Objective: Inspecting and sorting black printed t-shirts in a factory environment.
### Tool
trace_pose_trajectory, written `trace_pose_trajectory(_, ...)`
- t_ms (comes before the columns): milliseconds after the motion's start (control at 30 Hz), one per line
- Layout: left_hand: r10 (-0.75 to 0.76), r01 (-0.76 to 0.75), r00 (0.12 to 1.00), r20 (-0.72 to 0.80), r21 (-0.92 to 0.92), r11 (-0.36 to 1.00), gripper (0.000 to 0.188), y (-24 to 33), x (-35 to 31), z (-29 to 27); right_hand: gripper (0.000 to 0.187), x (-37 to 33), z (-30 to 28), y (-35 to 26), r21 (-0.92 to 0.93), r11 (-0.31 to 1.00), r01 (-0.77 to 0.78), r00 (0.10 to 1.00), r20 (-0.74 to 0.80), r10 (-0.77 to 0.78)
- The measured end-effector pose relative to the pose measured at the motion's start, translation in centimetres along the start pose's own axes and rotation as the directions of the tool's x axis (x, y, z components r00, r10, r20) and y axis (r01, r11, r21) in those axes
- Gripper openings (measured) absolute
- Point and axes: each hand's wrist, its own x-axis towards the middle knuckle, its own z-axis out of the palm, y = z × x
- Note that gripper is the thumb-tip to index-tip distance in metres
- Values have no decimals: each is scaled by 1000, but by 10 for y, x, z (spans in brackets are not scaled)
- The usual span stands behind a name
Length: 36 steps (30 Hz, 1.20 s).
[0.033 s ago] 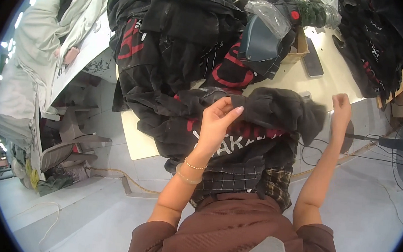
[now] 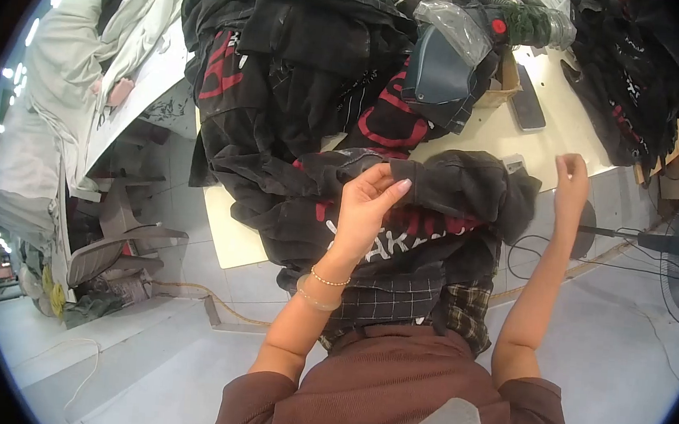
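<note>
Here, a soft, crumpled tube of black cloth (image 2: 469,184) between bare hands (image 2: 365,206) (image 2: 571,182)

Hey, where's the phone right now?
In the head view, the phone lies upper right on the cream table, just right of the cardboard box and up-left of the right hand.

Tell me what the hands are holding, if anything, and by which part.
The left hand pinches a black garment by an edge. The right hand is off the garment; whether it holds anything small cannot be told.
</note>
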Motion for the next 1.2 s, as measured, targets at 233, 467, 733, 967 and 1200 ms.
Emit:
trace_pose_trajectory(233,13,-12,1000,-24,7,1000,28,11,-4,3,42,-72,37,-155,465,836,292,805,352,-477)
trace_pose_trajectory(467,9,-9,1000,0,159,987,29,14,-6,1,27,-87,64,-170,457,788,413,779,270,-565)
trace_pose_trajectory(733,-24,53,988,-155,185,981,5,13,-8,1,8,-91,71,-172,492,782,383,834,180,-522)
trace_pose_trajectory(967,76,-61,991,-111,135,989,17,14,-8,2,12,-81,70,-175,575,814,78,939,231,-254)
trace_pose_trajectory(1200,86,-70,987,-139,116,991,17,11,-7,0,9,-77,60,-181,655,748,104,895,267,-357)
